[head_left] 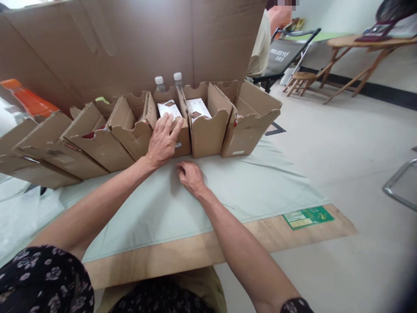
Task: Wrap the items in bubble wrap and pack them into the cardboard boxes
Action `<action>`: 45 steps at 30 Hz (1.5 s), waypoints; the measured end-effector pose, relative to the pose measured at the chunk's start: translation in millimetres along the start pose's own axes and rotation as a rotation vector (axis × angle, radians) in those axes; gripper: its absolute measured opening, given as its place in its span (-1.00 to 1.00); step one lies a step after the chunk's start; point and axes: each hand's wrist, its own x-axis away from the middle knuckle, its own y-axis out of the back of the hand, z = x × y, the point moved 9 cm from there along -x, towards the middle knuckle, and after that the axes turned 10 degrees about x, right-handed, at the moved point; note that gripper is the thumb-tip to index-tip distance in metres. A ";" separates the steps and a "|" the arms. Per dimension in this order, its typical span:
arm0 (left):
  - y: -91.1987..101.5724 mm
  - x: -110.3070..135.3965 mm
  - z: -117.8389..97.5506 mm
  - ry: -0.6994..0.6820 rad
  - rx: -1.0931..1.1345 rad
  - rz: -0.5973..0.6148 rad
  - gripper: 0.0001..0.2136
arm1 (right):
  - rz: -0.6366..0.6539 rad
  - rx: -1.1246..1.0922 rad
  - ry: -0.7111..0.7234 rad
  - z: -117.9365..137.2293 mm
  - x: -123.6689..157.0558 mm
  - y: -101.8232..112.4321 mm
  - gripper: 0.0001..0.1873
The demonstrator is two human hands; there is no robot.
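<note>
My left hand (pixel 164 139) rests at the front of a cardboard bin (pixel 183 138), its fingers extended and slightly bent, fingertips touching the lower edge of a white patterned box (pixel 169 108). That box stands tilted inside the bin. I see no firm grip on it. Just below, my right hand (pixel 192 177) lies on the pale green cloth (pixel 241 182), fingers curled in and nothing visible in them. In the bin to the right is a similar white box (pixel 198 108) with a brown cut-out shape.
More cardboard bins (pixel 250 117) form a row along a tall cardboard panel (pixel 146 43). Two white-capped bottles (pixel 159 82) stand behind; an orange bottle (pixel 29 98) leans at left. Clear plastic (pixel 29 217) lies left. Beyond are a folding chair (pixel 280 56) and a person's sleeve (pixel 260 48).
</note>
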 end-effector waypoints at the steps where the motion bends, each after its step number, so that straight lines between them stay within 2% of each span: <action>1: 1.1 11.1 -4.6 -0.032 -0.003 -0.029 -0.44 | -0.007 -0.006 0.001 -0.5 0.1 0.1 -0.65; 4: -2.9 53.2 -15.1 -0.101 -0.021 -0.055 -0.45 | -0.035 -0.027 0.004 -2.1 0.4 0.8 -0.62; 6: -12.0 77.1 -15.3 -0.108 -0.014 -0.015 -0.45 | -0.056 -0.042 0.007 -3.1 0.6 1.4 -0.61; 8: -24.1 90.1 -10.8 -0.093 0.001 0.049 -0.46 | -0.073 -0.055 0.013 -4.3 0.7 1.4 -0.64; 12: -44.3 87.1 -0.8 -0.090 0.025 0.152 -0.47 | -0.099 -0.075 0.027 -7.6 0.2 0.1 -0.71; 16: -52.4 80.3 4.0 -0.080 0.045 0.212 -0.47 | -0.128 -0.107 0.032 -10.4 -0.2 0.1 -0.73; 18: -51.6 88.0 4.0 -0.050 0.048 0.248 -0.50 | -0.144 -0.126 0.035 -10.6 -0.1 1.5 -0.73; 20: -45.2 106.5 1.5 -0.005 0.052 0.278 -0.55 | -0.163 -0.143 0.039 -10.2 0.6 4.1 -0.74; 24: -17.1 167.5 -10.7 0.111 0.094 0.285 -0.58 | -0.212 -0.166 0.043 -6.1 5.3 15.2 -0.73; 27: 6.7 207.3 -22.2 0.174 0.160 0.230 -0.58 | -0.250 -0.172 0.041 9.1 8.6 34.2 -0.69; 30: 19.9 221.8 -25.9 0.206 0.259 0.163 -0.61 | -0.250 -0.168 0.081 48.8 -1.1 63.0 -0.61; 33: 22.2 219.6 -14.2 0.284 0.364 0.070 -0.64 | -0.200 -0.030 0.179 108.0 -35.5 87.9 -0.40; 35: 22.0 217.5 -2.9 0.346 0.438 -0.004 -0.63 | -0.116 0.176 0.190 139.1 -69.2 90.1 -0.27; 37: 25.1 218.8 10.5 0.427 0.498 -0.097 -0.60 | -0.023 0.386 0.143 155.4 -100.1 83.4 -0.36; 39: 33.0 224.1 26.6 0.528 0.545 -0.207 -0.58 | 0.023 0.507 0.101 164.1 -116.2 76.4 -0.60; 41: 44.8 231.6 43.3 0.624 0.592 -0.327 -0.56 | 0.016 0.539 0.094 170.3 -109.5 73.6 -0.72; 42: 51.9 235.6 51.4 0.663 0.618 -0.392 -0.55 | 0.004 0.539 0.097 171.7 -96.5 74.6 -0.73; 45: 73.3 248.3 75.0 0.755 0.702 -0.601 -0.53 | -0.039 0.471 0.141 169.9 -24.0 89.7 -0.75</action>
